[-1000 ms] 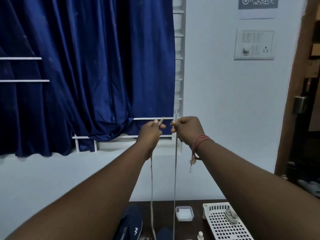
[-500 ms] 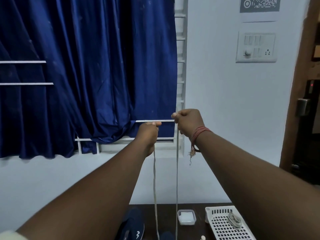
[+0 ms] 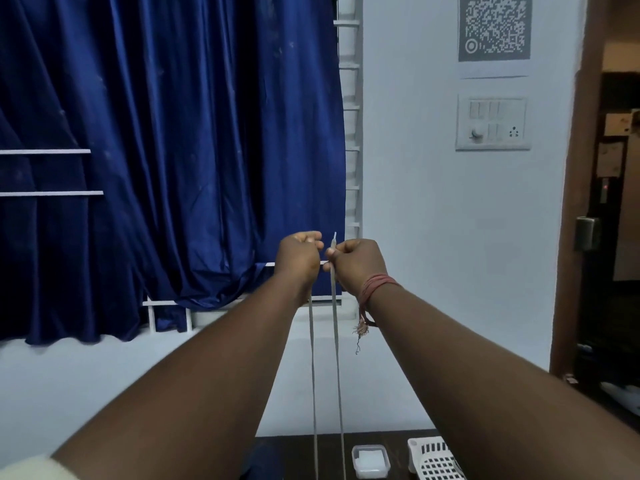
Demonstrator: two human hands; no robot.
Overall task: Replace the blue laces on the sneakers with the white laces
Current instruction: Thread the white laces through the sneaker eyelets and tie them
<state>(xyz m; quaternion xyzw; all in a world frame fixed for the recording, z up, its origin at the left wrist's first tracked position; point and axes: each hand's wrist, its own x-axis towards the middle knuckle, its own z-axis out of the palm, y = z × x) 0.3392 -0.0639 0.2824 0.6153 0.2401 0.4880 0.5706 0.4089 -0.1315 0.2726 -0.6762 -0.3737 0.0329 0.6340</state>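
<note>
Blue curtain (image 3: 173,150) fills the upper left and centre of the frame, bunched at its bottom over a white window grille (image 3: 350,133). White wall (image 3: 433,237) takes the centre right; on it a QR code sheet (image 3: 494,27) at the top right and a switch panel (image 3: 492,123) just below it. Brown door frame (image 3: 571,202) runs down the right edge, dark room behind it.

My two forearms reach up from the bottom corners and block most of the lower frame. Left hand (image 3: 299,258) is a closed fist on one strand of the white lace (image 3: 337,358); right hand (image 3: 358,263) is fisted too, pinching the other strand, its tip poking up above the thumb. Hands sit just beside each other at frame centre. Red thread band (image 3: 375,287) on the right wrist. Both strands hang taut, straight down, past the bottom edge.

Dark table (image 3: 329,455) shows only as a strip at bottom centre. On it a white perforated basket (image 3: 433,459), a small clear lidded box (image 3: 370,460) to its left. I can't make out the sneakers here; a dark blue shape at the bottom edge is too cut off to tell.
</note>
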